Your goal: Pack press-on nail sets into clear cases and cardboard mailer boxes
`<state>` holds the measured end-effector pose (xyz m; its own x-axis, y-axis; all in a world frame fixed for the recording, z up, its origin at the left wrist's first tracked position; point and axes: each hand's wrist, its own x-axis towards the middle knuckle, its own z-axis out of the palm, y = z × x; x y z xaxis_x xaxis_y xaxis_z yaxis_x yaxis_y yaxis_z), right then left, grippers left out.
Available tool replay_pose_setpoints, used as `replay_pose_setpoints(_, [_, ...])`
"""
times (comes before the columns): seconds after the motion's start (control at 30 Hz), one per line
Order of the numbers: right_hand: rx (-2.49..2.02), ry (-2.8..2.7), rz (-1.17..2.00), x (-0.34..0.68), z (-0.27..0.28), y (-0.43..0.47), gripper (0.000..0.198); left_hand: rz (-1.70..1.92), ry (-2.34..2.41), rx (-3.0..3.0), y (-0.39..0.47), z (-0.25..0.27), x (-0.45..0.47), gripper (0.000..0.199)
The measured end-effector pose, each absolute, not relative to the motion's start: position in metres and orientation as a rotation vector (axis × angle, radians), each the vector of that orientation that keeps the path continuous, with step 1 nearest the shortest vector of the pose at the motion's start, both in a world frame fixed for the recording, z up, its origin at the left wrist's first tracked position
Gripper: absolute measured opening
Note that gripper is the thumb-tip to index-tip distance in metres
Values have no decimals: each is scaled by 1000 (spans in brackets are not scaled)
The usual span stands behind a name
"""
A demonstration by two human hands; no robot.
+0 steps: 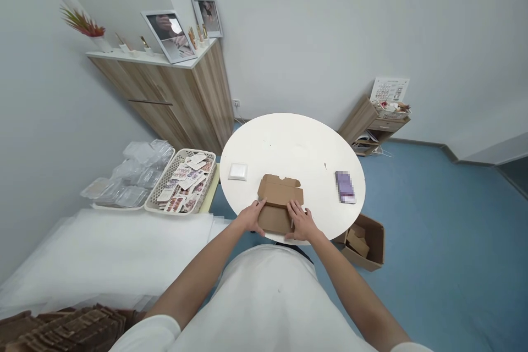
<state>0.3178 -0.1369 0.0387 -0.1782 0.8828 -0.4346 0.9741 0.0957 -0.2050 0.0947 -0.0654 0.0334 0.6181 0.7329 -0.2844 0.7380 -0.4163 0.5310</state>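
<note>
A small brown cardboard box (280,191) lies on the round white table (284,140) near its front edge, its lid with side flaps folded open toward the far side. My left hand (251,216) grips the box's left side, with the thumb low and the fingers near the lid fold. On the opposite side, my right hand (302,220) holds the right wall, fingers reaching over the edge at the fold. The inside of the box looks bare where it shows. To the left on the table sits a flat, clear-wrapped white packet (238,171).
A purple pixelated item (345,186) lies at the table's right. Below it stands an open carton (373,239) with folded cardboard inside. At left are a basket of printed cards (181,182), clear plastic cases (134,173) and white sheets (103,253); brown cardboard stacks (70,330) sit lower left.
</note>
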Motion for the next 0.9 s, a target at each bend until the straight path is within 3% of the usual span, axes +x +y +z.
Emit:
replay_pose_setpoints(0.13, [2027, 2220, -724, 325, 38, -143, 113, -86, 1145, 2186, -61, 33, 102, 126])
replay_pose_setpoints(0.27, [2676, 1994, -949, 337, 28, -162, 98, -94, 1161, 2113, -63, 32, 103, 127])
replay_pose_setpoints(0.37, [3128, 1439, -1568, 345, 17, -176, 85, -70, 1167, 2100, -65, 32, 104, 127])
replay_pose_setpoints(0.43, [3170, 1099, -2001, 347, 12, -179, 79, -62, 1171, 2102, -65, 31, 106, 127])
replay_pose_setpoints(0.53, [3106, 974, -2293, 343, 13, -175, 68, -55, 1171, 2112, -65, 31, 110, 127])
replay_pose_setpoints(0.67, [3123, 1184, -2155, 333, 21, -162, 55, -52, 1184, 2106, -68, 31, 116, 127])
replay_pose_setpoints(0.9, [2945, 1615, -1423, 334, 23, -151, 36, -33, 1207, 2086, -76, 31, 118, 125])
